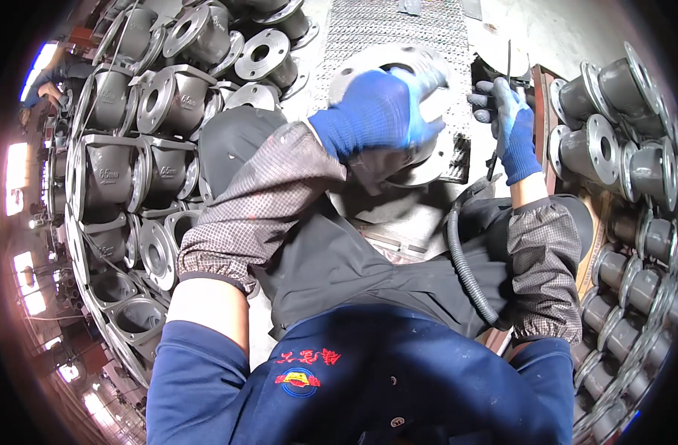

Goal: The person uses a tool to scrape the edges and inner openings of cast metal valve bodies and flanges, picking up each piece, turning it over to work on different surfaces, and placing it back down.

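Observation:
A grey metal flanged valve body (380,165) stands between my knees, smeared by motion. My left hand (380,111), in a blue knitted glove, lies across its middle with the fingers bent round it. The fingertips are blurred. Pale flange faces show beyond the hand and below it. To the right, my right hand (511,122) wears a blue glove with dark fingertips. Its fingers curl to the left, and what they hold is hidden. A thin dark rod (509,58) rises just above this hand. Below the wrist runs a grey corrugated hose (458,248), passing over my right leg.
Similar flanged castings (105,170) are piled high on the left. More flanged castings (590,152) stand in rows on the right, close beyond my right arm. A patterned metal plate (395,26) lies ahead. A round pale surface (502,52) is beyond my right hand.

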Demonstrator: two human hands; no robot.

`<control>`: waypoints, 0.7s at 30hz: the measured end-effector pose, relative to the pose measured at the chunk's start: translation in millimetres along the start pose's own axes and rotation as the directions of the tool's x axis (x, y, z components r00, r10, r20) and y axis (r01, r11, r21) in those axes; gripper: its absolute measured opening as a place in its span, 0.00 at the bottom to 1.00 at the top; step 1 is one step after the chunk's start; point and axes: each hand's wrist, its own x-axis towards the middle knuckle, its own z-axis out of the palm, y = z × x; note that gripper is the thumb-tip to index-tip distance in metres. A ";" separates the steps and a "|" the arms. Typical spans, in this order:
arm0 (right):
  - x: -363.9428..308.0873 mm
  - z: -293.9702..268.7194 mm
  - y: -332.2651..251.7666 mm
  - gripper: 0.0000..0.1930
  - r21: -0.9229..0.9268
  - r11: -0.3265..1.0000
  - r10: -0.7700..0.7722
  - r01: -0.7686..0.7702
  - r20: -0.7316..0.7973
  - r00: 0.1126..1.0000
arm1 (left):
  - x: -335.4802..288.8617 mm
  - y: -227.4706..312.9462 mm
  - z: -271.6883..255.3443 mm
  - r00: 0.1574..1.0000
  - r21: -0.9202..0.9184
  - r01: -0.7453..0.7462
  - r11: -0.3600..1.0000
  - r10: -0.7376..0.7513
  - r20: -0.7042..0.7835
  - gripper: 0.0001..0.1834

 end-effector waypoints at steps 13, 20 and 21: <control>-32.6 2.9 -6.4 0.17 -0.338 0.933 -0.053 0.121 0.205 0.977 | -45.6 -11.3 8.1 0.898 -0.071 -0.437 0.897 0.440 0.027 0.34; -23.1 9.7 -7.3 0.11 -0.485 0.871 0.058 0.074 0.252 0.966 | -44.2 -56.4 -0.6 0.835 -0.738 0.089 0.669 -0.454 -0.311 0.17; -17.3 13.4 1.8 0.13 -0.404 0.883 -0.124 0.240 0.292 0.948 | -45.3 -69.3 7.4 0.820 -0.806 0.193 0.560 -0.543 -0.180 0.17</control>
